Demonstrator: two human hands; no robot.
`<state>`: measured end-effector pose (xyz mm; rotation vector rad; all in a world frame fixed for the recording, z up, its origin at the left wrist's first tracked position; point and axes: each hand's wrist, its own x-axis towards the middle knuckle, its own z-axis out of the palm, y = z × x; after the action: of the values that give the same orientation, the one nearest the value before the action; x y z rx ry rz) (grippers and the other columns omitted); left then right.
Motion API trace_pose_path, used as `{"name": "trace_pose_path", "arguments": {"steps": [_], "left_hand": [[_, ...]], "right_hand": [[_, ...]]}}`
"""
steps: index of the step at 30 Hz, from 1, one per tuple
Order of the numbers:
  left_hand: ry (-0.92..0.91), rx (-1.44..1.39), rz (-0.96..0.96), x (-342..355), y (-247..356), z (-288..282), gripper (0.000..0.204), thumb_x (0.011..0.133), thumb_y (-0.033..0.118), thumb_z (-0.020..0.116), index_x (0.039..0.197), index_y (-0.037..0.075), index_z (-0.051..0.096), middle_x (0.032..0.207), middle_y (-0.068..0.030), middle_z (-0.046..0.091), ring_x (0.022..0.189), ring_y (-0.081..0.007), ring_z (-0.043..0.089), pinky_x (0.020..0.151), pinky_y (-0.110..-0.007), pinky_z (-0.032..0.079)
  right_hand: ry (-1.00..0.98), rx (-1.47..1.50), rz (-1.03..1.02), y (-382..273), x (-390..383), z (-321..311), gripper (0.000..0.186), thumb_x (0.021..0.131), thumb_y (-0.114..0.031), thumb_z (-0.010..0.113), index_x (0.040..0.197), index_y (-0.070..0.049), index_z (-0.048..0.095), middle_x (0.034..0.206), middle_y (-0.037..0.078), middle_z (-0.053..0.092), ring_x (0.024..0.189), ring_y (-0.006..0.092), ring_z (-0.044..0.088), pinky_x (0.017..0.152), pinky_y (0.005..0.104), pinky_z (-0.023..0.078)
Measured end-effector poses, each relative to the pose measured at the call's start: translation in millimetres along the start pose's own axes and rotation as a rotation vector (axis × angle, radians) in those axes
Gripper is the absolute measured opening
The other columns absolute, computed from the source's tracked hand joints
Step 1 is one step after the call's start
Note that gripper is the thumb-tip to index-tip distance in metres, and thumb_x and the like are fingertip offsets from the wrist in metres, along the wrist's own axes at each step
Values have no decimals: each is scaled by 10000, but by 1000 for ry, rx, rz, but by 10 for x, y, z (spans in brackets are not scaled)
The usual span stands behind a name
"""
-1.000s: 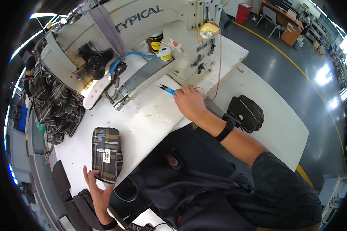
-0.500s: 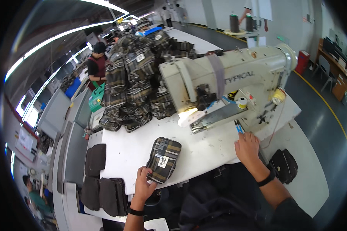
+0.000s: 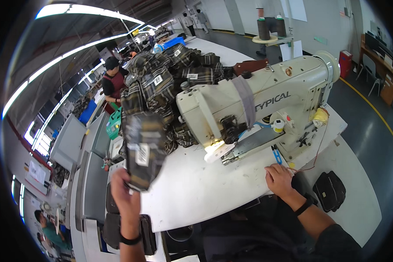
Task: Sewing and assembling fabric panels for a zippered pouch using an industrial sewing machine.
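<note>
A plaid fabric pouch point(image 3: 145, 150) with a white label is raised in my left hand point(image 3: 125, 196), which grips its lower edge. The pouch is blurred and covers part of the plaid pile behind it. My right hand point(image 3: 279, 180) rests on the table's front edge with its fingers curled in, and nothing shows in them. Just beyond those fingers lie blue-handled thread snips point(image 3: 276, 154). The sewing machine point(image 3: 266, 98) stands on the white table point(image 3: 196, 187), its lamp lit by the needle.
A heap of plaid pouches point(image 3: 161, 94) fills the table's far left. Dark brown pouches point(image 3: 147, 233) lie at the near left. Another dark pouch point(image 3: 329, 191) sits on the right-hand surface. Thread cones point(image 3: 263, 29) stand behind the machine. A co-worker point(image 3: 114, 81) is at the far left.
My left hand has lifted the plaid pouch off the table and moved it left, toward the heap. My right hand's fingers have drawn back from the snips and curled.
</note>
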<state>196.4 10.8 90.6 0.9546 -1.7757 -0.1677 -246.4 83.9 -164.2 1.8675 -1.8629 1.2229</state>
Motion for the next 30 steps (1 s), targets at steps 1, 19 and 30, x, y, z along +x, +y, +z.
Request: {"name": "trace_pose_path", "arguments": {"steps": [1, 19, 30], "left_hand": [[1, 180, 129, 412, 24, 27, 262, 755, -114, 600, 949, 23, 490, 1001, -111, 499, 962, -260, 525, 916, -320, 449], [-276, 1010, -38, 4509, -971, 3061, 694, 912, 519, 728, 1369, 12, 602, 1409, -250, 603, 1337, -453, 576, 1076, -511, 510], [-293, 875, 221, 3962, -528, 1897, 718, 827, 473, 835, 1374, 56, 628, 1446, -205, 580, 1351, -417, 547, 1081, -514, 483]], "right_hand": [[2, 17, -8, 12, -1, -18, 191, 859, -104, 728, 1050, -111, 732, 988, 43, 651, 920, 280, 669, 783, 431, 534], [-61, 43, 12, 35, 15, -107, 240, 820, -122, 761, 1058, -154, 765, 1013, 8, 675, 883, 243, 688, 883, 355, 555], [-2, 41, -16, 9, -50, -110, 199, 828, -139, 762, 1025, -163, 755, 1001, -4, 690, 894, 256, 702, 811, 370, 559]]}}
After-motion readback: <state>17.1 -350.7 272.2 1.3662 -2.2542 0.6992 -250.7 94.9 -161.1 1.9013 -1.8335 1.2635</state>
